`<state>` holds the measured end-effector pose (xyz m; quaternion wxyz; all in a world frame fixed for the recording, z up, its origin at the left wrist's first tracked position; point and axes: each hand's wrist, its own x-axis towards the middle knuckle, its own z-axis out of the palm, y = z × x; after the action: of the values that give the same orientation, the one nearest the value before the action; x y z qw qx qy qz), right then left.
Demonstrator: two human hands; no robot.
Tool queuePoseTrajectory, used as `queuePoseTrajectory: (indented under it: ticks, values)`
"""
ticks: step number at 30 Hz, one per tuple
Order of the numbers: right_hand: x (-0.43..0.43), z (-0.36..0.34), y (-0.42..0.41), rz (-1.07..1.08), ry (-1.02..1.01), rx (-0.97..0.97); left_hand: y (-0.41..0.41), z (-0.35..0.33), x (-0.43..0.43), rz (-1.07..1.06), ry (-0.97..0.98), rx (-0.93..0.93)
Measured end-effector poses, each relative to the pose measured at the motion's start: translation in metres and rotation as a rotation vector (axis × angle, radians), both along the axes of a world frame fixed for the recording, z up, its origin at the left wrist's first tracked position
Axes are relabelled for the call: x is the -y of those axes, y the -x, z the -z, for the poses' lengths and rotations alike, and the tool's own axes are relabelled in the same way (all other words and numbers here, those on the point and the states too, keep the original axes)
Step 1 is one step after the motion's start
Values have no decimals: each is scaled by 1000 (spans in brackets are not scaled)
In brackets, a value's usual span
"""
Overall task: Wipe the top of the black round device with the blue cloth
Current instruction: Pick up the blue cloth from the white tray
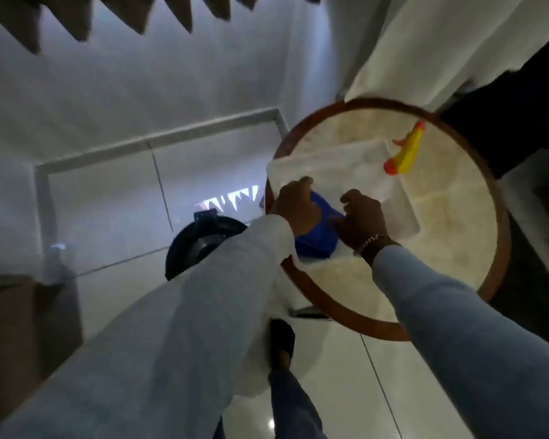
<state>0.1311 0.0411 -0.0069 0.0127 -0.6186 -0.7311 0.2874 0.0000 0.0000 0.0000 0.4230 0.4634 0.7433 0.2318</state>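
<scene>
Hands: 2 are counted, the left hand (295, 208) and the right hand (362, 217), both over the near edge of the worktop.
Sleeves: 2 are seen, both pale, 1 on each arm.
Blue cloth (319, 234): 1 is seen, between the 2 hands.
Black round device (203, 245): 1 is seen on the floor, partly hidden by the left sleeve.
Worktop (457, 217): 1 round one with a brown rim is seen.
White cloth (346, 172): 1 is laid on the worktop.
Yellow and orange toy (406, 153): 1 is seen on the worktop.
Bracelet (370, 241): 1 is worn on the right wrist.
Shoe (281, 346): 1 dark one is seen on the floor.
</scene>
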Motion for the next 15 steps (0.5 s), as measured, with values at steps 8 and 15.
queuePoseTrajectory:
  ticks: [8, 15]
  values:
    - [-6, 67, -8, 97, 197, 61, -20, 69, -41, 164, 193, -246]
    - [-3, 52, -16, 355, 240, -278, -8, 57, -35, -47, 61, 15]
